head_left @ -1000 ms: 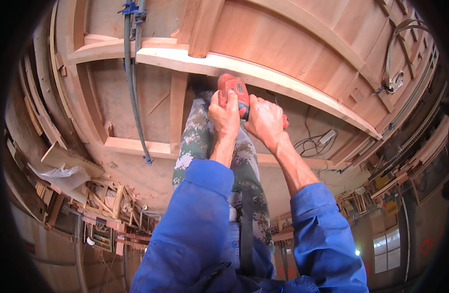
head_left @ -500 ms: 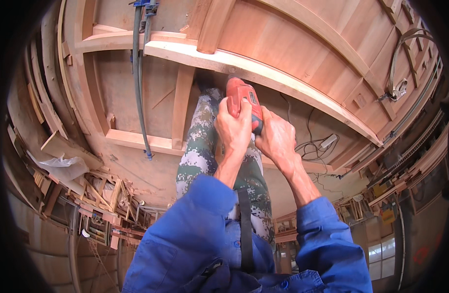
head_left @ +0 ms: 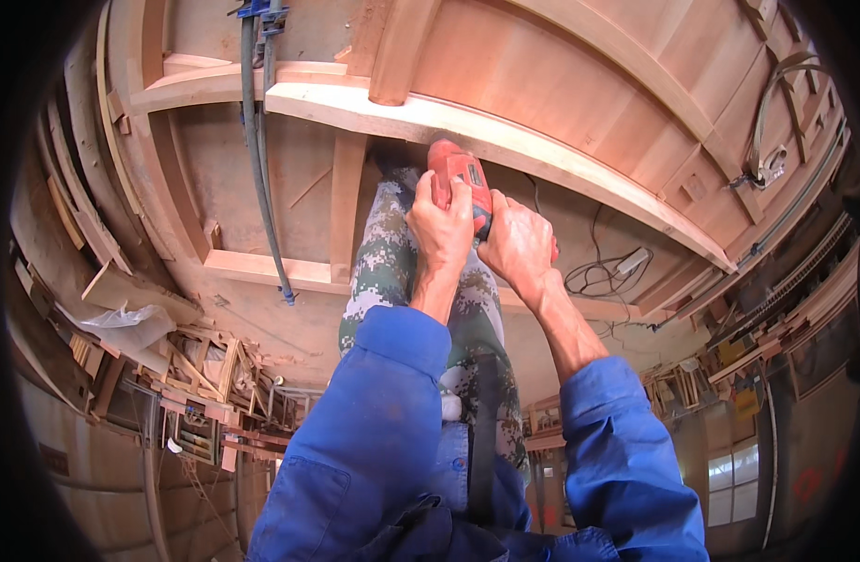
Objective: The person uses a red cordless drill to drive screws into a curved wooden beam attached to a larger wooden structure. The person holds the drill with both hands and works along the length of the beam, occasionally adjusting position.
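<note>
A red power drill [head_left: 465,176] points away from me, its nose against the near side of a pale wooden beam [head_left: 561,161]. My left hand [head_left: 441,223] is closed around the left side of the drill's body. Lower down, my right hand [head_left: 523,245] wraps the drill's rear and handle, which its fingers partly hide. Where the nose meets the wood, any bit is hidden from view. Both forearms come up in blue sleeves, and my legs in camouflage trousers [head_left: 378,253] stand beneath the drill.
Beyond the beam lies a large framed wooden panel [head_left: 561,94]. A long metal bar clamp [head_left: 264,187] crosses the frame at left. A coiled cable [head_left: 603,273] lies on the floor at right. Planks [head_left: 83,187] lean far left, near a plastic sheet [head_left: 130,323].
The drill and both hands sit slightly higher in view, and my right hand has shifted a little left along the drill. Both hands keep their hold.
</note>
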Demonstrator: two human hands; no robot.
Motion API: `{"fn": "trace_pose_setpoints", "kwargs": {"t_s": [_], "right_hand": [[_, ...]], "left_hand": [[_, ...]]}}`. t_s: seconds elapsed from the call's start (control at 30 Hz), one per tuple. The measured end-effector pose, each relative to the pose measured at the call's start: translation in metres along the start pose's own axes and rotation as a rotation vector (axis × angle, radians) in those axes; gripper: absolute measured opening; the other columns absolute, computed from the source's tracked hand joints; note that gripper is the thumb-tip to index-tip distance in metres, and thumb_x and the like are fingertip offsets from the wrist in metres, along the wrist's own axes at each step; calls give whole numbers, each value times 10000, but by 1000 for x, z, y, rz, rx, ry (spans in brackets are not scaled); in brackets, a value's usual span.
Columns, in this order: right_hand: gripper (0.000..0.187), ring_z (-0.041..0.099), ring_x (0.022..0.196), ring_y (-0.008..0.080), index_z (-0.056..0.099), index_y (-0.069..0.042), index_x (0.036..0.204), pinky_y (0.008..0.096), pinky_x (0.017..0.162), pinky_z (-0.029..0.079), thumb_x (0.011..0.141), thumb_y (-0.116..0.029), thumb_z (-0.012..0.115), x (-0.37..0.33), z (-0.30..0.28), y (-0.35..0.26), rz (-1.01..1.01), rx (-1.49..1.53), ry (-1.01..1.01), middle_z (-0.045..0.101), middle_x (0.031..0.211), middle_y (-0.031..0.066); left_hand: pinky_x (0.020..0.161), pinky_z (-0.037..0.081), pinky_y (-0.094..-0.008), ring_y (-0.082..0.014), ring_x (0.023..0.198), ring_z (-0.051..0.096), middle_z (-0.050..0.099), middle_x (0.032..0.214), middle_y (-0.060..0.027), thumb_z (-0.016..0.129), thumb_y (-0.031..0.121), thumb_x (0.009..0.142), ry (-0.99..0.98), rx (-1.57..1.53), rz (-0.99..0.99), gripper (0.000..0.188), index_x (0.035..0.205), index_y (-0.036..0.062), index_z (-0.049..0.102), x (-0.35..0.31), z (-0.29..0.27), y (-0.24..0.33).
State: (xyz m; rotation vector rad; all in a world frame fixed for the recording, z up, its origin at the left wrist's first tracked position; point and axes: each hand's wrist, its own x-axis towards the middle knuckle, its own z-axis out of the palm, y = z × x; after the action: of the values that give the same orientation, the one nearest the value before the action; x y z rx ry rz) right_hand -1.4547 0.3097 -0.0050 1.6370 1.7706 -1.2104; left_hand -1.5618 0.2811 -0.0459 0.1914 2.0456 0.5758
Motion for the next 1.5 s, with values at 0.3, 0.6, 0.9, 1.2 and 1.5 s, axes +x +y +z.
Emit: {"fn": "trace_pose_setpoints", "kwargs": {"t_s": [0.3,0.6,0.9,1.2,1.5], "right_hand": [[261,726,864,430,618,-6,986,530,763,579,761,-103,708,0,-1,-2,-16,-4,15,732,930,237],[357,695,928,468,624,-29,1129,557,778,544,772,-30,637,-38,-16,-4,-38,107,33,721,982,246],[763,690,983,403,542,40,1415,513,824,562,673,11,718,-199,-62,-30,-28,111,93,710,1079,207],[554,685,1067,465,623,-149,1397,524,911,546,844,-125,635,-295,-26,15,382,506,148,741,1114,232],[631,700,1071,463,629,-145,1422,517,902,561,798,-78,692,-350,21,26,654,853,415,732,1123,254]], "left_hand": [[631,610,-390,-234,786,730,764,1011,-201,689,275,985,-7,53,97,447,1258,-78,665,7,1,-11],[703,612,-501,-443,801,757,748,909,-280,722,301,941,-94,-35,-42,455,1204,-59,629,-36,-23,31],[926,573,-453,-433,1082,720,697,1194,-330,747,304,947,-264,203,177,627,1397,-86,550,-178,-116,62],[1009,573,-431,-255,1290,631,639,1411,-157,544,497,1086,-782,-1,-270,642,1489,-3,530,-214,-98,13],[1019,543,-438,-242,1198,674,682,1343,-144,555,640,1037,-1053,-75,-640,744,1402,-7,589,-252,-50,1]]}}
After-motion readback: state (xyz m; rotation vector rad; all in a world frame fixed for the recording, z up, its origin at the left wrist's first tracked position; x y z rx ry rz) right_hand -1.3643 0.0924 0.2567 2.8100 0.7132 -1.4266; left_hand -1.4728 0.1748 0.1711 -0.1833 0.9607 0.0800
